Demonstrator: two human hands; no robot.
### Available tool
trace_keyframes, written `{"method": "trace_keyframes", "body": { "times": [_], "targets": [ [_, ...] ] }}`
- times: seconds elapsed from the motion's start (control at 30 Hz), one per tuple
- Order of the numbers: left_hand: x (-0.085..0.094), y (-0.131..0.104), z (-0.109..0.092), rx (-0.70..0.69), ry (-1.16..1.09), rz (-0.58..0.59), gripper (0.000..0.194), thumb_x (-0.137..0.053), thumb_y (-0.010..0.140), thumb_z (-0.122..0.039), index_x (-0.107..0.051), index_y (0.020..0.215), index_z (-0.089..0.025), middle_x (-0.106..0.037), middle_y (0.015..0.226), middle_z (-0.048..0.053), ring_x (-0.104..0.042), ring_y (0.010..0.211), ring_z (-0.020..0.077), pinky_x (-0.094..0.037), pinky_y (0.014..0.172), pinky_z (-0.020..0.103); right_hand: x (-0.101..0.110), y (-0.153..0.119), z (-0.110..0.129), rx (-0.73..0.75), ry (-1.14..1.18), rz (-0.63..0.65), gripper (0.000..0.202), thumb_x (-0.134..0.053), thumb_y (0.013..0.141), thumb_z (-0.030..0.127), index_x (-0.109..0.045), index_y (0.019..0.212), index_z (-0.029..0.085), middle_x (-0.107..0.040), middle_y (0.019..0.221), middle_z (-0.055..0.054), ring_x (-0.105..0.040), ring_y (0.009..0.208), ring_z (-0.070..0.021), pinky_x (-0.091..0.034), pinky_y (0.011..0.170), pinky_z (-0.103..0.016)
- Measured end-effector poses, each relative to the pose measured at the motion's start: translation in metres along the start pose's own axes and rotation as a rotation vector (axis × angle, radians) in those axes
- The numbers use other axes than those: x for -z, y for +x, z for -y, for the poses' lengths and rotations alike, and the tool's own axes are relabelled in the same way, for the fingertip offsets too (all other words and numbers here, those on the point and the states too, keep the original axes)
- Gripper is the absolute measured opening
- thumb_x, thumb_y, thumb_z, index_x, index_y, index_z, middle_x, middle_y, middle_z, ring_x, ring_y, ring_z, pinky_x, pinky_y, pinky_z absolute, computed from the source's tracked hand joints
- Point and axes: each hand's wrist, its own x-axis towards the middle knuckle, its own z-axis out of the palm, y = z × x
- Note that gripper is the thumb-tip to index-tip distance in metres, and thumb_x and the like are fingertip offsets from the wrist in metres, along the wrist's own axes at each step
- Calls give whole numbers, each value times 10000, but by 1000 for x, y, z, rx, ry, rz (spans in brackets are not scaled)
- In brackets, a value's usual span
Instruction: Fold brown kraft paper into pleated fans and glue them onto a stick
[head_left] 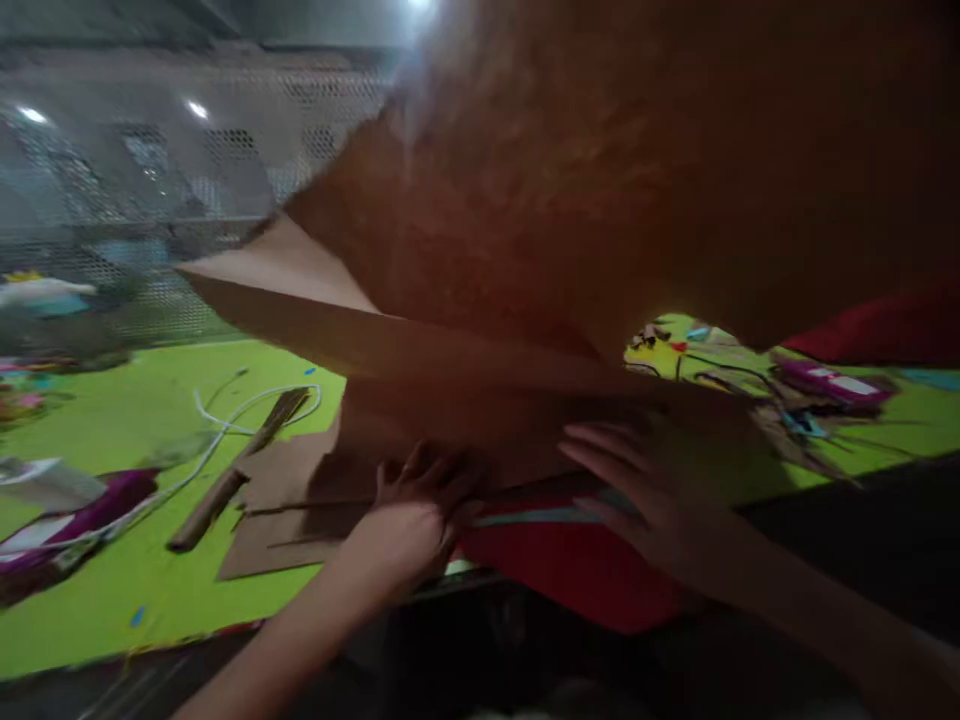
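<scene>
Mid-job: left hand (416, 510) grips brown paper (465, 420), right hand (652, 490) lies flat, fingers spread, at three o'clock; scraps (750, 375) (blurred) at one o'clock, sorting seemingly unfinished.

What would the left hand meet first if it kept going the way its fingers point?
The left hand points up and away, into the brown paper sheets lying just ahead of its fingertips; it may already touch them, since blur hides the contact.

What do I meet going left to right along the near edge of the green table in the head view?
Purple-and-white packet → brown wooden stick → left hand → red sheet → right hand.
</scene>
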Motion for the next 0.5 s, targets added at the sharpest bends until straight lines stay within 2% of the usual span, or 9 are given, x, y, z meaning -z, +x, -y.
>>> {"method": "trace_keyframes", "body": {
  "times": [0.13,0.2,0.27,0.37,0.43,0.5],
  "targets": [
    [-1,-3,-1,10,-11,-23,380,-322,903,-411,-536,1210,-343,-505,1299,11,-368,1219,261,-320,967,455,43,18,-6,-49,-26,-319,530,-508,851,263,-355,1358,237,-481,1297,-87,-451,1191,-264,-381,999,-455],
    [-4,-6,1,15,-25,-56,370,-337,896,-419,-584,1153,-322,-540,1261,20,-393,1209,255,-313,983,452,53,37,-7,-15,-35,-361,541,-518,844,257,-355,1359,236,-436,1339,-93,-413,1221,-273,-358,1012,-467],
    [-7,-9,3,21,-47,-83,361,-359,886,-423,-590,1145,-321,-581,1206,27,-449,1167,242,-327,984,431,46,59,-7,17,-45,-292,522,-508,851,280,-367,1352,239,-420,1354,-93,-406,1225,-265,-349,1015,-466],
    [-13,-12,7,38,-94,-70,339,-371,886,-380,-589,1142,-334,-657,1060,18,-559,1029,218,-393,936,383,11,90,-11,32,-4,-80,481,-497,852,368,-440,1306,222,-513,1274,-103,-478,1155,-262,-404,959,-446],
    [-16,-13,10,27,-116,-99,389,-442,853,-350,-508,1237,-343,-633,1121,17,-564,1032,220,-407,931,364,-19,102,-14,28,66,70,439,-488,853,385,-504,1255,209,-559,1221,-115,-517,1114,-260,-421,935,-415],
    [-20,-13,12,2,-100,-156,468,-484,825,-352,-446,1292,-349,-562,1239,26,-521,1107,250,-387,962,395,-40,107,-16,63,188,198,372,-481,857,366,-558,1196,235,-607,1160,-83,-550,1069,-240,-434,916,-377]
  ]
}}
